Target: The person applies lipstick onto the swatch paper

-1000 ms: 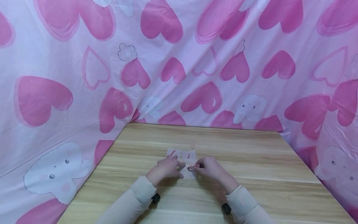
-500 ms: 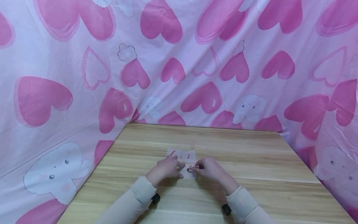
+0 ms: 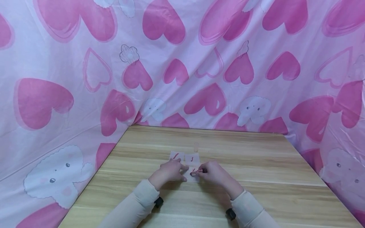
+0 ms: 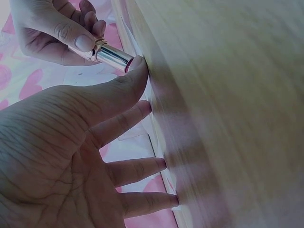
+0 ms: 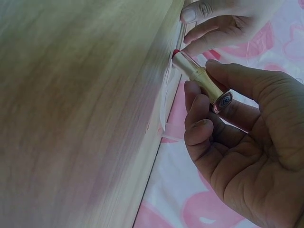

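Note:
My right hand [image 3: 214, 172] pinches a gold lipstick [image 5: 202, 78] between thumb and fingers. Its red tip is right at the nearest paper square [image 3: 194, 179], where a short red mark shows beside it. With fingers spread and nearly straight, my left hand [image 3: 169, 171] rests its fingertips on the papers. Two further white squares lie just beyond: the left paper [image 3: 173, 154] bears a slanted red stroke, partly under my left fingers, and the right paper [image 3: 188, 157] bears a small red squiggle. In the left wrist view the lipstick [image 4: 114, 58] comes close to my left thumb.
A small clear, pinkish cap-like piece [image 3: 196, 147] lies on the wooden table [image 3: 256, 158] behind the papers. Pink heart-patterned cloth [image 3: 205, 63] hangs along the back and both sides of the table.
The lipstick in my right hand has moved slightly toward me and to the left over the nearest paper, showing a red mark behind it. My left hand stays in place.

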### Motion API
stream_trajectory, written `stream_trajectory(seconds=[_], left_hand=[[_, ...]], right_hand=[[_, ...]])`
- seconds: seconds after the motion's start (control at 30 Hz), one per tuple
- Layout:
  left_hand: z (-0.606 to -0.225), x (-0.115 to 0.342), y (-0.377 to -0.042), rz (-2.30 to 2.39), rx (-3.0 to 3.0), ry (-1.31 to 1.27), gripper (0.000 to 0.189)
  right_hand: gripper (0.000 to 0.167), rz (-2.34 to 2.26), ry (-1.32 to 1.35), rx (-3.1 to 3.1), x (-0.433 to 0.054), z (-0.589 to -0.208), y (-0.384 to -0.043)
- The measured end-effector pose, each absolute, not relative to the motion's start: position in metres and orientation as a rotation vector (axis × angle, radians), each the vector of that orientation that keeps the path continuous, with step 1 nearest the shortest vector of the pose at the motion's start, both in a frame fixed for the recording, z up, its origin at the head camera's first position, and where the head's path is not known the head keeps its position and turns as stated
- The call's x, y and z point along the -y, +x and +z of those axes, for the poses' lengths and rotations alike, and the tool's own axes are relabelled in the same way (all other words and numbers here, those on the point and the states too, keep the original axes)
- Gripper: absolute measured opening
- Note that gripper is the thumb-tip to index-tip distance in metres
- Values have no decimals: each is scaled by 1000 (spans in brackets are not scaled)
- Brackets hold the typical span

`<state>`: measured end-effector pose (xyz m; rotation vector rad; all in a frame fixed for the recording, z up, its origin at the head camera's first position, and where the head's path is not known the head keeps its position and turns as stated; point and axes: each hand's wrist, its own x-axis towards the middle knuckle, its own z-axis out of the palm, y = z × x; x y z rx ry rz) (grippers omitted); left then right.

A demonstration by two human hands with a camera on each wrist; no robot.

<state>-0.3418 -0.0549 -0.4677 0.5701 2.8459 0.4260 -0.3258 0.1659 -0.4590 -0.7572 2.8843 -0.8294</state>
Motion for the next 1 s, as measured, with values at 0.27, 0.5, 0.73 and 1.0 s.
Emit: stream_trajectory(seconds=[0.27, 0.5, 0.73, 1.0], left_hand=[[-467, 55, -341, 439, -2842, 560, 51], [-468, 55, -342, 451, -2840, 560, 51], [-469, 55, -342, 453, -2837, 560, 51], [-466, 54, -339, 446, -2847, 573, 51]], right_hand=[[8, -806, -801, -2898, -165, -460, -326], [7, -819, -778, -2896, -165, -459, -324], [6, -843, -826, -2888, -166, -460, -323], [7, -843, -809, -2895, -167, -462, -322]])
